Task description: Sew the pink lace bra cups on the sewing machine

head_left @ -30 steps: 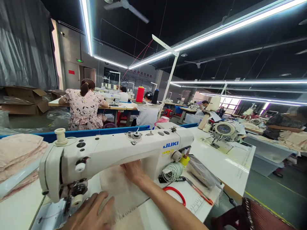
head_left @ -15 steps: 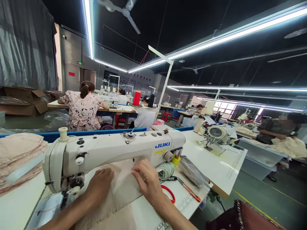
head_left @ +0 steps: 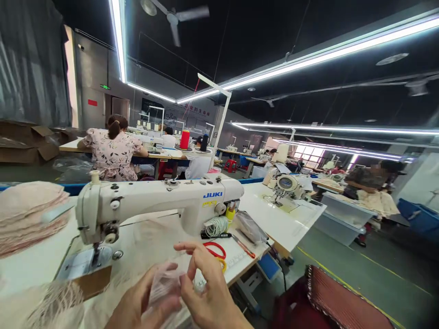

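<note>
Both hands are low in the head view, close to me, gripping a thin, pale, sheer piece of fabric. My left hand pinches it from the left and below. My right hand pinches its right edge with thumb and fingers curled. More of the same pale fabric lies spread on the white table under the arm of the white JUKI sewing machine, whose needle end is at the left.
A stack of pink fabric pieces sits at the left. Red-handled scissors, a coil of white cord and a clear plastic bag lie right of the machine. Other people sew at tables behind. A dark red stool stands at my right.
Both hands have pulled back from under the machine arm towards me and lifted a piece of the fabric. The camera has moved back and turned right.
</note>
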Demonstrator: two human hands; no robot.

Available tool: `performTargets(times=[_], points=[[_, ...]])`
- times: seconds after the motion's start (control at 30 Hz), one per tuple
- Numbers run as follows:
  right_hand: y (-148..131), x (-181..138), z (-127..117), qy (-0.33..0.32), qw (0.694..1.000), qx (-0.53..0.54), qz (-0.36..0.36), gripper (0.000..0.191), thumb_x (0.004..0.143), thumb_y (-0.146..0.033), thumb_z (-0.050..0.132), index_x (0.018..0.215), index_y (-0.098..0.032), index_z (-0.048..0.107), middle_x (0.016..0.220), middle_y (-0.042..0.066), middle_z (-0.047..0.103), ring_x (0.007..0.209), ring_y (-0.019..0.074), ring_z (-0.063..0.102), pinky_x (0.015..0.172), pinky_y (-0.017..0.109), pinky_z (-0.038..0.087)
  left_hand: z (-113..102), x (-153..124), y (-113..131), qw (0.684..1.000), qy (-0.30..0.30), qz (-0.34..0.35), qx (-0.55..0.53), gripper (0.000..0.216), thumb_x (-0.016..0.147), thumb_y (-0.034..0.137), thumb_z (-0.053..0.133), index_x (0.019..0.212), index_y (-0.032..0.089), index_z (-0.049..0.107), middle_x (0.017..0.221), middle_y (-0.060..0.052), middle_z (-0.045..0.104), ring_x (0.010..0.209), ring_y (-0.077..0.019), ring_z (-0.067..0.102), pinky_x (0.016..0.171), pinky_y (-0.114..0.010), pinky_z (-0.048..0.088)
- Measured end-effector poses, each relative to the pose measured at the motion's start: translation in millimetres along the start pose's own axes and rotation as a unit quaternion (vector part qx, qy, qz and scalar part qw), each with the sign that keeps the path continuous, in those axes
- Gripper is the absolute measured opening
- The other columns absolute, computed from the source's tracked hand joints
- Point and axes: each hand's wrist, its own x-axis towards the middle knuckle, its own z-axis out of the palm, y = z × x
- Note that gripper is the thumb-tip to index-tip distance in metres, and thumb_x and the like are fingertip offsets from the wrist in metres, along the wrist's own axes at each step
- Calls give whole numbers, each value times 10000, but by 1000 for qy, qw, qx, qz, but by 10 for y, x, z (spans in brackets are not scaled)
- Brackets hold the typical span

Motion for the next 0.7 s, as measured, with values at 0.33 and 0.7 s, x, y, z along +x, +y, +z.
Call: performTargets(times=[0.33,0.7], points=[[-78,-341,496,-245,948,105,176,168,852,-342,659,856,-177,628,550,-77,450,529,91,406,537,205,308,-251,-864,79,974,-115,-195,-15,366,877,569,489,913,205,516,435,111,438,271,-52,266,297,-163,169],[-216,-394,676,-248,954,58,159,303,920,-295,525,640,-177,529,521,-60,383,512,92,343,480,203,247,-423,-1260,-39,958,-138,-250,-38,248,884,460,419,922,220,466,425,128,420,289,-61,235,324,-167,191]])
